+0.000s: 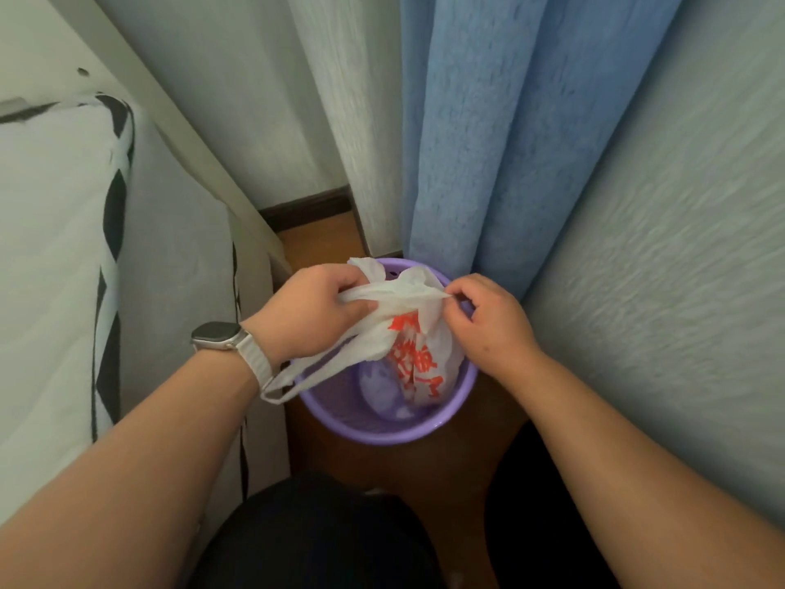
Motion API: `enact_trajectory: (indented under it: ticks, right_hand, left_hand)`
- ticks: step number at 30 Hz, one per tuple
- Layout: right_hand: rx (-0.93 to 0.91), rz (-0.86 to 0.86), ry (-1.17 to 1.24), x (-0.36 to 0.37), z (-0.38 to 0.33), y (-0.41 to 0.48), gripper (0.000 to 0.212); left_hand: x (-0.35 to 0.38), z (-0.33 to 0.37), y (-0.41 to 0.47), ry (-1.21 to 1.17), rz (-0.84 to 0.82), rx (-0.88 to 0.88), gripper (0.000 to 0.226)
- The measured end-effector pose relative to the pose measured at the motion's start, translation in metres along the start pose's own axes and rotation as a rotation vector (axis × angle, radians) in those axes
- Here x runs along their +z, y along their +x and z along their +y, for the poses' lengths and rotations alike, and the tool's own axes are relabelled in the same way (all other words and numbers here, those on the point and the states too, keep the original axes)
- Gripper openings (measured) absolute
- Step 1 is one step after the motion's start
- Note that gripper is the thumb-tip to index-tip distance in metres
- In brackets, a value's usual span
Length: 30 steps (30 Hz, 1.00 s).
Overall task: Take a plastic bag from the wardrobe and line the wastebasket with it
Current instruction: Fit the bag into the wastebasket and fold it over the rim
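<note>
A white plastic bag (418, 346) with red print hangs crumpled into a round purple wastebasket (365, 425) on the wooden floor. My left hand (310, 310), with a watch on its wrist, grips the bag's upper edge over the basket's left rim. My right hand (495, 323) pinches the same edge over the right rim. The bag's mouth is stretched between the two hands, and one handle loop dangles outside the left rim. The bag's lower part sits inside the basket.
A bed with white and black bedding (63, 265) stands close on the left. A blue curtain (505, 133) hangs right behind the basket and a textured wall (662, 265) closes the right side. My dark-clothed knees (314, 542) are below.
</note>
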State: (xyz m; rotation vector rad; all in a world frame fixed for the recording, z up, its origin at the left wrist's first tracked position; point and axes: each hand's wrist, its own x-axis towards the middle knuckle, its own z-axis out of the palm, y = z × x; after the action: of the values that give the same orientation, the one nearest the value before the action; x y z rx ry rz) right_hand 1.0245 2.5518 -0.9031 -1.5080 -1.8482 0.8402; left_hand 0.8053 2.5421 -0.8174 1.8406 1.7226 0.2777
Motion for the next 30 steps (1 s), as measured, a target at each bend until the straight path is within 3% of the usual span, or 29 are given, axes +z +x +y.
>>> enact_trajectory:
  ticks: [3,8,11,14,16,21,27,30]
  right_hand:
    - [-0.056,-0.012,-0.016,0.0,-0.006,-0.001,0.012]
    - [-0.332,-0.066,-0.089,0.005,-0.03,-0.009,0.046]
    - [-0.378,-0.031,-0.073,0.01,-0.035,-0.012,0.031]
    - [-0.316,0.0,-0.052,0.009,-0.033,-0.012,0.014]
    - [-0.198,0.028,-0.01,0.006,-0.028,-0.01,0.002]
    - [0.038,0.128,0.076,0.0,-0.018,-0.006,0.012]
    - [0.111,0.177,0.131,-0.003,-0.018,-0.005,0.016]
    - [0.1,0.134,0.136,-0.003,-0.02,-0.006,0.015]
  left_hand:
    - [-0.003,0.003,-0.002,-0.015,0.012,0.061,0.023]
    - [0.001,0.004,-0.002,-0.061,-0.055,0.148,0.003]
    - [-0.001,0.011,-0.004,-0.173,-0.081,0.142,0.003]
    - [-0.001,0.016,-0.006,-0.286,-0.131,0.148,0.017]
    - [-0.002,0.016,-0.006,-0.301,-0.069,0.124,0.03]
    - [0.005,0.009,-0.007,-0.178,-0.035,0.046,0.051]
    - [0.035,0.003,-0.011,-0.119,-0.095,0.006,0.052]
    - [0.048,-0.002,-0.011,-0.082,-0.188,-0.05,0.035]
